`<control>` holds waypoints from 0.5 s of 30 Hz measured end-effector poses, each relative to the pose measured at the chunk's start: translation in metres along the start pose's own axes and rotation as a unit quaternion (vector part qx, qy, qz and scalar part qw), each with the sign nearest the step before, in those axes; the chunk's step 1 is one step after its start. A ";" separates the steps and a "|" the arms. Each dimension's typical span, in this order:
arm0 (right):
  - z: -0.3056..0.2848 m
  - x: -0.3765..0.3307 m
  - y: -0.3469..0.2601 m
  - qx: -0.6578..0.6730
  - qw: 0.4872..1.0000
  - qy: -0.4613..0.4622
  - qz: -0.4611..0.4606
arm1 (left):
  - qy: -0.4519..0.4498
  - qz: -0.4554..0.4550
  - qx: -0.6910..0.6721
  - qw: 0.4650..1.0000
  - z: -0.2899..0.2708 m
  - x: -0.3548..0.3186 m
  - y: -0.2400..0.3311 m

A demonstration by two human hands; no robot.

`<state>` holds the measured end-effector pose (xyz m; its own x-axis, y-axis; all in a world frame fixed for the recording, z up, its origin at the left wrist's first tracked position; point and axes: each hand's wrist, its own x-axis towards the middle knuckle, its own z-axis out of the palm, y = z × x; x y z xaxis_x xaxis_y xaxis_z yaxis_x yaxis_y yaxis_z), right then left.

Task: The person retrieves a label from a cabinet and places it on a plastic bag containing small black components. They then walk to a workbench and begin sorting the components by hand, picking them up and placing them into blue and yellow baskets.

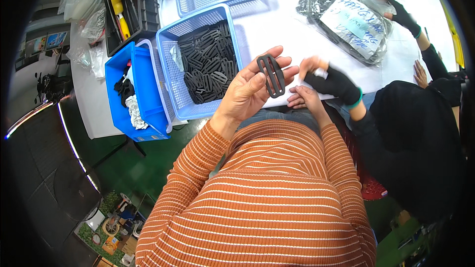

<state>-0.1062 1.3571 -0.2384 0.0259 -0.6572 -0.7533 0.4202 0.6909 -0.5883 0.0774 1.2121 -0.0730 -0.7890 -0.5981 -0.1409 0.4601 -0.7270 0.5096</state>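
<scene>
Fingers of the left hand [247, 91] pinch a black plastic slide buckle [271, 75] upright above the white table's [292, 15] edge; right hand [303, 98] rests beside it, fingers loose, holding nothing; a co-worker's gloved hand [332, 83] touches nearby; beyond, a blue basket [170, 69] holds more buckles.

We look steeply down from the head, close over an orange striped sweater [257, 202]. The white table [292, 15] lies ahead, bent by the fisheye.

The person wears a long-sleeved orange top with thin white horizontal stripes. Both hands, the left hand [247, 91] and right hand [303, 97], are bare, ungloved.
</scene>
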 end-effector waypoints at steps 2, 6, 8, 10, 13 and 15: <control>-0.002 0.004 0.003 -0.022 1.000 0.007 0.006 | 0.002 -0.009 0.002 1.000 -0.002 -0.003 0.000; 0.002 0.005 0.000 -0.035 0.999 0.025 0.012 | -0.017 -0.016 -0.036 0.999 -0.007 -0.008 0.001; 0.004 0.004 -0.001 -0.037 0.999 0.033 0.012 | -0.017 -0.013 -0.034 0.999 -0.009 -0.010 0.002; 0.006 0.004 -0.001 -0.037 0.999 0.037 0.011 | -0.003 -0.018 -0.031 0.999 -0.012 -0.012 0.002; 0.005 0.005 0.000 -0.039 0.998 0.038 0.011 | 0.015 -0.017 -0.010 1.000 -0.019 -0.016 0.003; 0.005 0.007 0.001 -0.047 0.998 0.037 0.013 | 0.024 -0.016 0.003 1.000 -0.023 -0.020 0.004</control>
<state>-0.1005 1.3520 -0.2425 -0.0328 -0.6176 -0.7858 0.3332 0.7345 -0.5912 0.1040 1.2135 -0.0876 -0.7824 -0.5905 -0.1978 0.4329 -0.7440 0.5090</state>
